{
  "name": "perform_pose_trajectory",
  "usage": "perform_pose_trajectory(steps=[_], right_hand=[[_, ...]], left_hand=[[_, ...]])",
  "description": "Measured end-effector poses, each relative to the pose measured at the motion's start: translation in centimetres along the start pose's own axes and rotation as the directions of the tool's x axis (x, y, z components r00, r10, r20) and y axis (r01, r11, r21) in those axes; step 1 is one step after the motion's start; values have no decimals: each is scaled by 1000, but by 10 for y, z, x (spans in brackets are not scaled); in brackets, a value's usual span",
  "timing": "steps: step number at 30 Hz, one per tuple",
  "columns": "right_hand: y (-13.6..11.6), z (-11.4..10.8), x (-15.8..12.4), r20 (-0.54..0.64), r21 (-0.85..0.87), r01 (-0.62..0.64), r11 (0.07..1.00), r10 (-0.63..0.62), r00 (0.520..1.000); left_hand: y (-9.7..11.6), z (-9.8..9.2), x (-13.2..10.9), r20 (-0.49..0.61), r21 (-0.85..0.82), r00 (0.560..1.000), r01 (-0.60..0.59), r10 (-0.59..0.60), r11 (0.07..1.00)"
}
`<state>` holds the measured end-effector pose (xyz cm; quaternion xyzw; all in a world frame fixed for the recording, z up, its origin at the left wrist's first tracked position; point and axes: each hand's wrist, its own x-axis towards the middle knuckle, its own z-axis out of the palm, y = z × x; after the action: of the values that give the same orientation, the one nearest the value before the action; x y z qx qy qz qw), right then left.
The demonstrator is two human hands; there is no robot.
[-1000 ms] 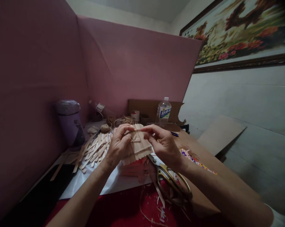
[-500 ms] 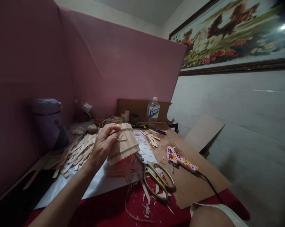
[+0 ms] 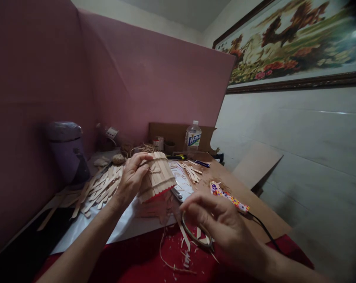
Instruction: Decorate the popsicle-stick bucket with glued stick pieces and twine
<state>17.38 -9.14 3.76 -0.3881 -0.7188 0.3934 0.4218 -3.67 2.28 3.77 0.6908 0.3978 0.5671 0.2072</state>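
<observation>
My left hand [image 3: 133,173] is closed on the upper side of a small tub of upright craft sticks [image 3: 158,173]. Two twine bands circle the tub, which is tilted, and its lower edge shows red. My right hand [image 3: 222,220] is over the gold-handled scissors [image 3: 205,245], fingers curled in toward the thumb. Whatever those fingers hold, if anything, does not show. Part of the scissors is hidden under this hand, and their blades point toward the tub.
Loose craft sticks [image 3: 107,184] are heaped at left beside a purple container [image 3: 67,157]. A flowered glue gun [image 3: 232,200] with a black cord rests on brown board [image 3: 263,220]. A bottle [image 3: 193,137] stands behind. Twine [image 3: 178,268] and wood scraps litter the red cloth [image 3: 130,259].
My right hand has come into view from the lower right, over the scissors. My left hand keeps the tub in nearly the same place. The whole view has shifted slightly.
</observation>
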Motion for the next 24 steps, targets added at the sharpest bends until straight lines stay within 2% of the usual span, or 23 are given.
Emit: perform_pose_trajectory(steps=[1, 2, 3, 5, 8, 10, 13, 17, 21, 24], right_hand=[[-4, -17, 8, -136, -234, 46, 971, -80, 987], [-3, -33, 13, -206, -437, 33, 899, -136, 969], [4, -48, 14, -235, -581, 0, 814, -168, 957], [25, -73, 12, -251, -729, -88, 679, -146, 957], [52, -98, 3, -288, -784, -176, 595, -97, 953], [57, -105, 1, -293, -793, -190, 579, -89, 952], [52, -103, 5, -280, -791, -167, 588, -105, 954], [50, -91, 25, -176, -821, -57, 567, -157, 972], [52, -91, 39, -76, -887, -12, 462, -120, 990], [53, -105, 28, -52, -922, -25, 386, -61, 997]], left_hand=[[-1, 0, 0, -1, 1, 1000, -3, 3, 1000], [-1, 0, 1, -6, 5, 1000, -10, 10, 1000], [-2, 0, 1, -13, 14, 1000, -18, 19, 1000], [-3, 1, 1, -35, 34, 999, -31, 32, 999], [-4, 1, 1, -48, 42, 998, -27, 29, 999], [-5, 2, 1, -41, 41, 999, -25, 27, 999], [-6, 2, 0, -33, 54, 999, -22, 24, 998], [-7, 1, 0, -18, 87, 999, -35, 37, 996], [-6, 1, 0, -9, 127, 998, -55, 57, 990], [-4, 0, 0, -13, 127, 999, -44, 46, 991]])
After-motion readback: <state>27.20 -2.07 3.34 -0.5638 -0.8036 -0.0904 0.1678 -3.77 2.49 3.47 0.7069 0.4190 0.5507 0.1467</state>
